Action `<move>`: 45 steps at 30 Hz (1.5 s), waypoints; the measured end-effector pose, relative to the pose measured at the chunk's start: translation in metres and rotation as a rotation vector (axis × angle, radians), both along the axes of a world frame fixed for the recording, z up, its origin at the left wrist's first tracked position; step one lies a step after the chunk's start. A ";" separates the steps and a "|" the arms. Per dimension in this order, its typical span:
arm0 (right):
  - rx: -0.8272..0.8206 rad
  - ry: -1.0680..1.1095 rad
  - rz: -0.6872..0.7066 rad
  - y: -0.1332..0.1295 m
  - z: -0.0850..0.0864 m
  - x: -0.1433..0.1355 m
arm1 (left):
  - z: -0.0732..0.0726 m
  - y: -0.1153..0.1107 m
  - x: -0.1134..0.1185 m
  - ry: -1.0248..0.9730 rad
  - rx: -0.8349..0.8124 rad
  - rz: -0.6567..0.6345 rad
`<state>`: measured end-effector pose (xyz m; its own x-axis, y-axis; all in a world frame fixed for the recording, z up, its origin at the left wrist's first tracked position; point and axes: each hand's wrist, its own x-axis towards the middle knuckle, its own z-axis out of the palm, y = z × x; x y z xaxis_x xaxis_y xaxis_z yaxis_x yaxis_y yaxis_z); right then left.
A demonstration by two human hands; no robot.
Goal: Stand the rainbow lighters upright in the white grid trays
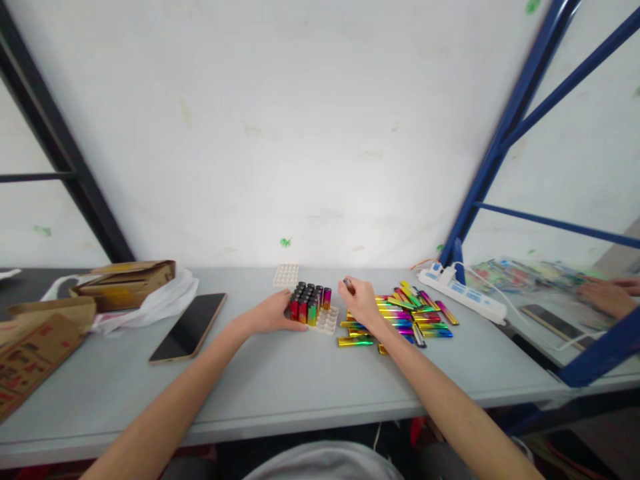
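A white tray with round holes (327, 321) sits on the table, its left part filled with upright shiny lighters (303, 308) with dark tops. My left hand (274, 312) is curled round the left side of this tray, thumb along the front and fingers at the back. To the right of the tray, my right hand (361, 301) is raised with fingers pinched together; the dark end of a lighter (349, 285) shows between them. Beneath and beyond my right forearm lies a loose pile of rainbow-coloured metallic lighters (425, 313).
Behind the tray lies another white holed tray (287, 275). A phone (189, 327), a white plastic bag (173, 300) and cardboard boxes (47, 347) are at left. At right are a power strip (463, 291), a blue metal frame (493, 160) and another person's hands (607, 297).
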<state>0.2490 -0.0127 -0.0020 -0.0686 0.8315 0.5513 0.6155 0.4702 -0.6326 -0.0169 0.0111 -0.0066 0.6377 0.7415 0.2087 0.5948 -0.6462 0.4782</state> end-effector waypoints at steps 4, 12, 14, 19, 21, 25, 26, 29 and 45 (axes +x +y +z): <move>0.017 -0.030 0.077 -0.007 0.010 0.004 | 0.000 0.000 0.001 -0.003 0.006 -0.005; 0.076 -0.238 0.227 -0.012 0.021 0.013 | 0.005 -0.007 0.004 0.032 -0.011 0.042; 0.065 -0.275 0.274 -0.013 0.022 0.014 | 0.006 -0.008 0.004 0.045 -0.018 0.049; 0.072 -0.263 0.311 -0.016 0.023 0.013 | 0.007 -0.008 0.004 0.008 -0.048 0.000; 0.028 -0.266 0.296 -0.016 0.022 0.013 | 0.007 -0.007 0.004 -0.011 -0.051 0.003; -0.039 -0.232 0.296 -0.014 0.019 0.013 | 0.006 -0.006 0.003 -0.002 -0.050 0.004; -0.043 -0.235 0.302 -0.013 0.018 0.013 | 0.006 -0.006 0.004 0.004 -0.049 -0.002; -0.073 -0.269 0.312 -0.012 0.016 0.013 | 0.006 -0.005 0.004 0.010 -0.048 -0.008; -0.109 -0.469 0.181 -0.006 0.007 0.012 | 0.005 -0.006 0.003 -0.009 -0.046 0.031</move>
